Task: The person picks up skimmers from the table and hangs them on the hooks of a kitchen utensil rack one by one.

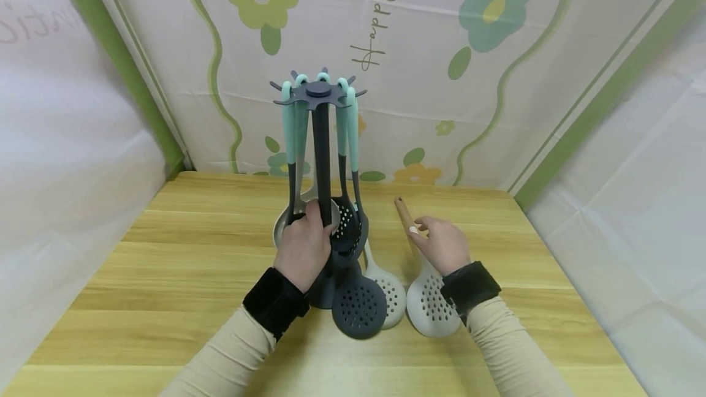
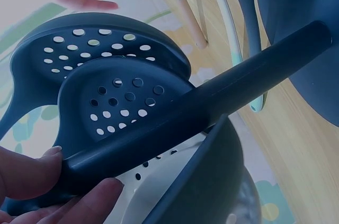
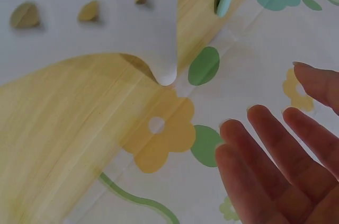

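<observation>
Relaxed right hand [image 1: 444, 245] beside a white, round, perforated skimmer [image 1: 426, 310]
The skimmer lies on the wood-grain table [image 1: 165, 274], its brown wooden handle [image 1: 405, 215] toward the far edge, left of this nearer hand; the left hand [image 1: 304, 249] grips the dark pole [image 1: 321, 152] of a utensil stand.

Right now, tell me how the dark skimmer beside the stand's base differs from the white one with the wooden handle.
The dark skimmer is slate-coloured; the white skimmer is off-white. The dark skimmer overlaps another pale skimmer; the white skimmer, in the head view, is partly hidden by the right wristband. Both have rounded ends full of holes.
</observation>
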The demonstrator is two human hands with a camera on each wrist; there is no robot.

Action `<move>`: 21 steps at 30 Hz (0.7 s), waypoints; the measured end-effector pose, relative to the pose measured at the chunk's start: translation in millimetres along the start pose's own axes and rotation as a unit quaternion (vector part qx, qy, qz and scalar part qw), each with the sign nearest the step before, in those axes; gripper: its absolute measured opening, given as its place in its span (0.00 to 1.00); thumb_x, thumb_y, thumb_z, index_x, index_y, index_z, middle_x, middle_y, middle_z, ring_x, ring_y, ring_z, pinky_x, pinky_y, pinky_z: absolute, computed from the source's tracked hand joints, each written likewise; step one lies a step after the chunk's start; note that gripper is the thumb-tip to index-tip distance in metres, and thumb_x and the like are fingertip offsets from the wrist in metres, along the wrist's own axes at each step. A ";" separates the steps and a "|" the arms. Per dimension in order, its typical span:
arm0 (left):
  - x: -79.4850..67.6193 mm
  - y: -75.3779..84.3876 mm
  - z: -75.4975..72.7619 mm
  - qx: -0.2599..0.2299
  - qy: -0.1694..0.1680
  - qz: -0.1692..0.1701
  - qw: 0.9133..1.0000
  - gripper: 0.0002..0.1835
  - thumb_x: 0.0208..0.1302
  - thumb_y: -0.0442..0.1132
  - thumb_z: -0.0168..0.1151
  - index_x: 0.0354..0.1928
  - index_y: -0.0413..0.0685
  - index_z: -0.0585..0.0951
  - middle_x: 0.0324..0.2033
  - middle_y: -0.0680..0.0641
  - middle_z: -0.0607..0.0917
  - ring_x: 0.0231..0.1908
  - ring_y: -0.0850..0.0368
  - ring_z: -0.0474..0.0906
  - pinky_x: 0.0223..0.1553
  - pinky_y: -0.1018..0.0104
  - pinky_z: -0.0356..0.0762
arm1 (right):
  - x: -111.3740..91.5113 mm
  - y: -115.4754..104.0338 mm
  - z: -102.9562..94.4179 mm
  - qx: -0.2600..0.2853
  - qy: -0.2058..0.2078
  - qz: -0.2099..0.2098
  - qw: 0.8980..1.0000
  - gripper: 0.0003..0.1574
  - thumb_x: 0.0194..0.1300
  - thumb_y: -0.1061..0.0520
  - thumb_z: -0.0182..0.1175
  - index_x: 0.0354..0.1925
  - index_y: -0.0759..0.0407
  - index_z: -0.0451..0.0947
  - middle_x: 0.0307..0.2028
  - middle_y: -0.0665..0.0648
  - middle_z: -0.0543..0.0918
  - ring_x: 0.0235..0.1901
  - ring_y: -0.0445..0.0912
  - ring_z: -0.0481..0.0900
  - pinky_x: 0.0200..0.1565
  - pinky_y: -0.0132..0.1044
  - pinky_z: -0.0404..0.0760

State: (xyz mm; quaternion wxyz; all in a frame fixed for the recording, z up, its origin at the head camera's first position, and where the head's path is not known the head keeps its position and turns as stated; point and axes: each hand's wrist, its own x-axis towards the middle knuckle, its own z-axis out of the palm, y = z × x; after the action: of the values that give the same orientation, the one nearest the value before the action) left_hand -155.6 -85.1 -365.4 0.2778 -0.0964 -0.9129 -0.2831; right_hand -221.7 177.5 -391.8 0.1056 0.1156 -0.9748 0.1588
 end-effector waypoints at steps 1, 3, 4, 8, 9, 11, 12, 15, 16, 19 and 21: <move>0.1 0.1 -0.2 0.000 0.000 0.000 1.000 0.16 0.65 0.32 0.65 0.46 0.32 0.69 0.20 0.39 0.81 0.17 0.47 0.79 0.17 0.60 0.71 | -0.1 0.6 0.1 -0.003 -0.001 0.000 1.000 0.22 0.65 0.49 0.65 0.51 0.62 0.83 0.42 0.63 0.89 0.35 0.56 0.87 0.30 0.45 0.82; 0.1 0.5 -0.6 -0.001 -0.005 -0.005 1.000 0.16 0.65 0.32 0.65 0.46 0.32 0.69 0.20 0.39 0.81 0.17 0.47 0.79 0.17 0.61 0.70 | -0.3 1.8 0.5 -0.008 -0.003 0.000 1.000 0.22 0.65 0.49 0.66 0.51 0.63 0.83 0.41 0.63 0.89 0.34 0.56 0.87 0.30 0.45 0.82; 0.0 0.6 -0.8 -0.002 -0.007 -0.008 1.000 0.16 0.65 0.32 0.65 0.46 0.32 0.69 0.20 0.39 0.81 0.17 0.47 0.79 0.17 0.61 0.70 | -0.4 2.3 0.6 -0.011 -0.004 0.001 1.000 0.22 0.65 0.49 0.66 0.51 0.63 0.83 0.41 0.63 0.89 0.34 0.56 0.87 0.29 0.44 0.82; -0.2 1.1 -1.3 -0.006 -0.015 -0.016 1.000 0.15 0.66 0.32 0.65 0.46 0.32 0.69 0.20 0.39 0.81 0.17 0.48 0.79 0.17 0.62 0.70 | -0.9 4.4 1.6 -0.015 -0.008 0.004 1.000 0.22 0.64 0.50 0.66 0.51 0.63 0.83 0.41 0.63 0.89 0.33 0.56 0.87 0.28 0.43 0.81; -0.3 1.0 -1.4 -0.006 -0.016 -0.017 1.000 0.15 0.66 0.32 0.64 0.46 0.32 0.69 0.20 0.39 0.81 0.17 0.48 0.79 0.17 0.62 0.70 | -1.1 5.1 2.0 -0.015 -0.009 0.005 1.000 0.22 0.64 0.50 0.66 0.51 0.63 0.83 0.41 0.63 0.89 0.33 0.56 0.87 0.28 0.43 0.81; -0.4 0.5 -1.4 -0.007 -0.017 -0.017 1.000 0.15 0.66 0.32 0.64 0.46 0.32 0.69 0.20 0.39 0.81 0.17 0.48 0.79 0.17 0.62 0.70 | -1.4 6.8 3.2 -0.016 -0.012 0.008 1.000 0.22 0.64 0.51 0.66 0.51 0.64 0.82 0.41 0.63 0.89 0.33 0.56 0.87 0.27 0.42 0.81; -0.4 0.1 -1.4 -0.007 -0.017 -0.016 1.000 0.15 0.66 0.32 0.64 0.46 0.32 0.69 0.20 0.39 0.81 0.17 0.47 0.79 0.17 0.61 0.70 | -1.6 7.3 3.7 -0.017 -0.014 0.012 1.000 0.22 0.64 0.51 0.66 0.51 0.63 0.82 0.41 0.63 0.89 0.33 0.56 0.87 0.27 0.42 0.81; -0.3 -0.4 -1.3 -0.005 -0.016 -0.014 1.000 0.15 0.66 0.32 0.64 0.46 0.32 0.69 0.20 0.39 0.81 0.17 0.47 0.79 0.17 0.61 0.70 | -2.1 9.3 4.9 -0.015 -0.021 0.018 1.000 0.23 0.64 0.51 0.66 0.52 0.64 0.82 0.42 0.64 0.88 0.34 0.56 0.87 0.27 0.42 0.81; -0.2 -0.3 -1.3 -0.005 -0.016 -0.014 1.000 0.15 0.66 0.32 0.64 0.46 0.32 0.69 0.20 0.39 0.81 0.17 0.47 0.79 0.17 0.61 0.70 | -2.2 9.8 5.3 -0.016 -0.023 0.020 0.999 0.23 0.64 0.51 0.66 0.52 0.65 0.81 0.42 0.64 0.88 0.34 0.56 0.87 0.27 0.42 0.81; -0.1 -0.1 -0.9 -0.005 -0.014 -0.012 1.000 0.15 0.66 0.32 0.64 0.46 0.32 0.69 0.20 0.39 0.81 0.17 0.48 0.79 0.17 0.62 0.70 | -2.1 11.1 6.1 -0.016 -0.030 0.027 0.999 0.23 0.64 0.52 0.66 0.52 0.65 0.81 0.42 0.64 0.88 0.35 0.56 0.87 0.29 0.43 0.82; -0.1 0.0 -0.7 -0.006 -0.015 -0.011 1.000 0.16 0.66 0.32 0.64 0.46 0.32 0.69 0.20 0.40 0.81 0.17 0.49 0.79 0.17 0.62 0.70 | -1.6 11.9 6.7 -0.019 -0.036 0.033 0.999 0.24 0.64 0.52 0.66 0.52 0.66 0.81 0.43 0.64 0.88 0.36 0.56 0.87 0.29 0.43 0.82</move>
State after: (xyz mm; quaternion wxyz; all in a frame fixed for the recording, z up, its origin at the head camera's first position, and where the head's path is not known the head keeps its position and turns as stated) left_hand -155.3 -85.5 -365.0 0.2608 -0.0925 -0.9161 -0.2900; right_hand -224.4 186.6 -401.8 0.0673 0.0874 -0.9841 0.1394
